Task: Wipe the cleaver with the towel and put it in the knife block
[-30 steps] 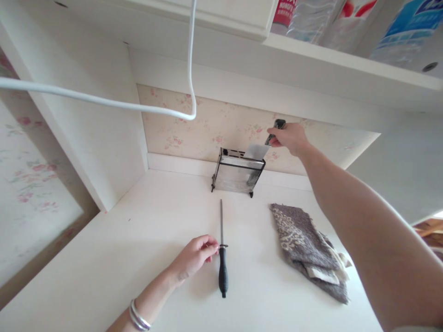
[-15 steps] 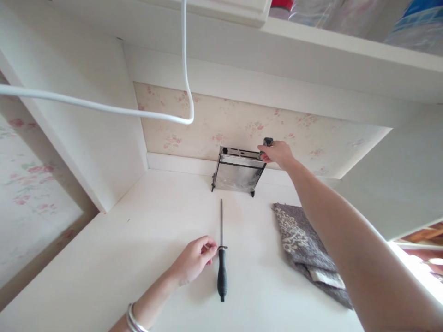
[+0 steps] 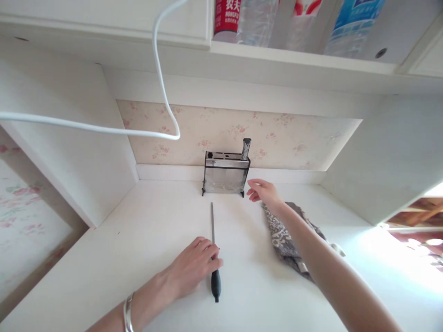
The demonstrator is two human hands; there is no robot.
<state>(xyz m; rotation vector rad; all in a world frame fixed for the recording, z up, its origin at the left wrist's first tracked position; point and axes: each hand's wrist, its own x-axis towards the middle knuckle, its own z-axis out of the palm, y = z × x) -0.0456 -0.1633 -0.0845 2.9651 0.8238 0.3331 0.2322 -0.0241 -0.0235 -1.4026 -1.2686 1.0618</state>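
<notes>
A metal knife rack (image 3: 224,177) stands against the back wall, and a dark knife handle (image 3: 245,148) sticks up from its right end. My right hand (image 3: 261,191) hovers just right of the rack, fingers apart, holding nothing. A honing steel (image 3: 213,244) with a black handle lies on the white counter (image 3: 138,240). My left hand (image 3: 195,266) lies over the top of its handle, fingers curled onto it. A silver bangle circles that wrist.
A grey patterned cloth (image 3: 287,233) lies crumpled to the right, partly under my right arm. A white cable (image 3: 104,130) loops across the upper left. Bottles (image 3: 228,18) stand on the shelf above. Cabinet walls close in on both sides.
The knife has gone down into the rack and my right hand has let go and dropped away from it. My left hand has moved from beside the steel onto its handle.
</notes>
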